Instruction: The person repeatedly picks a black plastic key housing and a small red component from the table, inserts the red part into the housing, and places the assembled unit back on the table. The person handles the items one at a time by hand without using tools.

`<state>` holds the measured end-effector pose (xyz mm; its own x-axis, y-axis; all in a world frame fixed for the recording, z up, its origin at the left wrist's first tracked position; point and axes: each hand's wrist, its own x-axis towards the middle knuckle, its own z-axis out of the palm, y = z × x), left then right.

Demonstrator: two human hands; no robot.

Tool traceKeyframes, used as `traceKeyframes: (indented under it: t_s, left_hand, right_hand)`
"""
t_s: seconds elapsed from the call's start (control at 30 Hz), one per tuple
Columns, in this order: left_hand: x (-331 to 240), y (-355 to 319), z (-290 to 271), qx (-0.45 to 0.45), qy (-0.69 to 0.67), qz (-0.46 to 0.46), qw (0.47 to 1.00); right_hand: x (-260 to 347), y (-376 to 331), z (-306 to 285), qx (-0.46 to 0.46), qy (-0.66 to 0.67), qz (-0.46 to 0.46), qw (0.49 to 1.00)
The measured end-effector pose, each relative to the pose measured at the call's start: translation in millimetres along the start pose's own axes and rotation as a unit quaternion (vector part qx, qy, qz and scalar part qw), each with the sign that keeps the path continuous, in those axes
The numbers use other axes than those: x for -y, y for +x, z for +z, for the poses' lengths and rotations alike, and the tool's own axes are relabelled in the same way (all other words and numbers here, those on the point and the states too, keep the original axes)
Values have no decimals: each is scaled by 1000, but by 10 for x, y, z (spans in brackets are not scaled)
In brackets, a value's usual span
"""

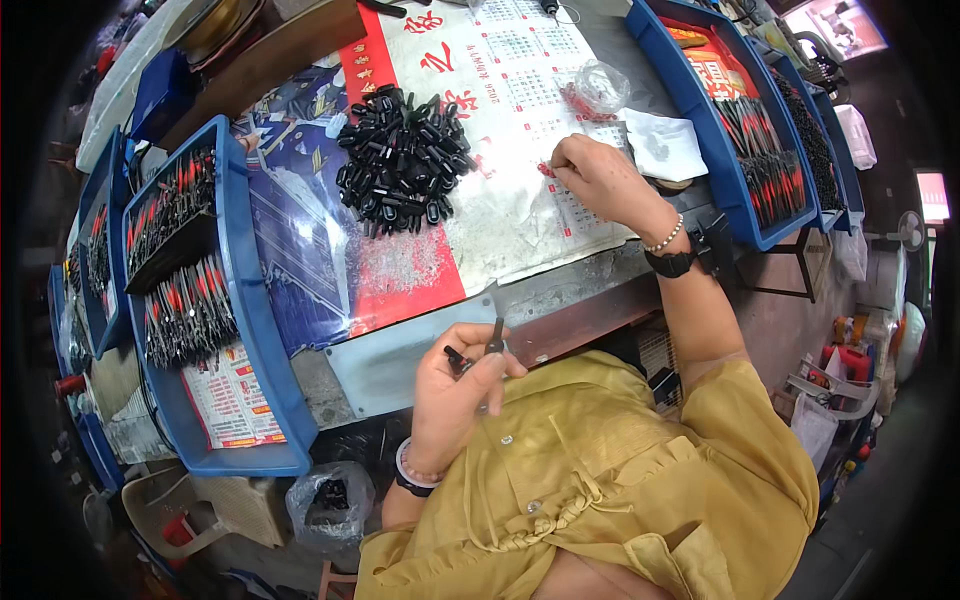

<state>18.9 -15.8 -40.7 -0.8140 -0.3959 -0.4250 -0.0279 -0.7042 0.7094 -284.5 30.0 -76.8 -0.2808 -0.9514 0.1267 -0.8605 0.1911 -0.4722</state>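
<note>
Black plastic, piled in one big heap: lots of small, shiny black parts (405, 160), too many to count, partly on one shiny blue picture sheet (300, 230) and partly on one red-and-white paper sheet (515, 215). Two more in the left hand (468, 370): one thin, upright black stick-shaped piece (495, 345) pinched between thumb and fingers, and one short black piece (456, 358) tucked in the bent fingers. Over on the white paper, right hand (600, 178) with fingers bent and tips close together, down at some tiny red bits (545, 170); cannot tell if holding any. Just past there, one round, clear plastic bag (600, 90), with one crumpled white sheet (665, 147) beside the wrist. Two big blue trays nearby, with two bunches of thin black-and-red tools in each: one left tray (262, 330), right beside the blue sheet, and one right tray (700, 120), close against the crumpled sheet. Along the gray table's (600, 275) front edge, one flat, pale blue plate (375, 355), just beside the left hand. Open room on the white paper between heap and right hand, then down toward the front edge.
</note>
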Motion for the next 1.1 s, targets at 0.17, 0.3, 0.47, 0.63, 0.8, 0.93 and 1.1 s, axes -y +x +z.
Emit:
traceKeyframes:
  t_s: [0.17,0.3,0.47,0.63,0.8,0.93,1.1]
  left_hand:
    - [22,5,-22,11,-4,1,1000]
    - [34,8,-17,12,-6,3,1000]
    - [56,11,23,-29,29,27,999]
    - [66,17,70,-23,47,55,997]
    - [33,-36,86,-31,70,76,994]
    - [20,-95,102,-48,84,84,992]
    - [19,-126,77,-43,101,85,990]
  right_hand:
    - [-21,-53,-73,15,143,81,986]
    - [40,-64,-95,7,296,204,933]
    - [516,-329,-184,-5,417,142,897]
    - [1128,-580,29,67,545,151,822]
    - [1290,-605,104,98,611,211,757]
    - [1334,-641,93,91,620,205,752]
    - [1374,-699,79,84,616,203,757]
